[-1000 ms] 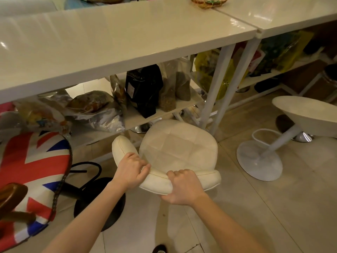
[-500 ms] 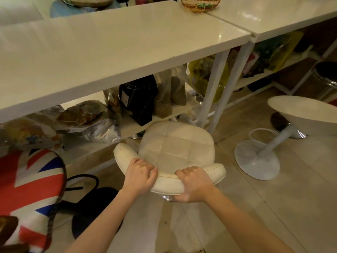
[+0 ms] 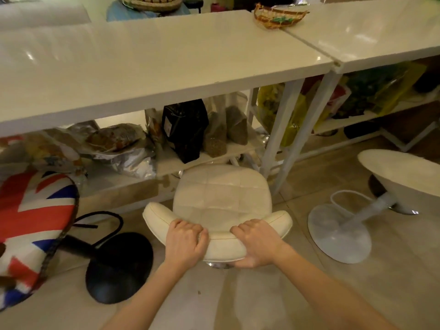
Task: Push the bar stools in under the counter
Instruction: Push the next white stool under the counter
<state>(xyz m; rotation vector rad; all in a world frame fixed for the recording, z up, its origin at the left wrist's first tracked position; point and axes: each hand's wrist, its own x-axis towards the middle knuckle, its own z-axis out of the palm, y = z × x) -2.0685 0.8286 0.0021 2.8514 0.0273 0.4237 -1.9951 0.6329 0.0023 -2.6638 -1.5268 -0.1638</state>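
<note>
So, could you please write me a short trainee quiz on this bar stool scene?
1. True or false: both hands grip the curved backrest of the cream stool.
2. Which stool stands nearest the person's left hand?
A. the flag-patterned stool
B. the round white stool
C. a green stool
3. Fill in: the woven basket sits on top of the ____.

Key
1. True: the left hand and the right hand both clasp the backrest.
2. A.
3. Counter.
</note>
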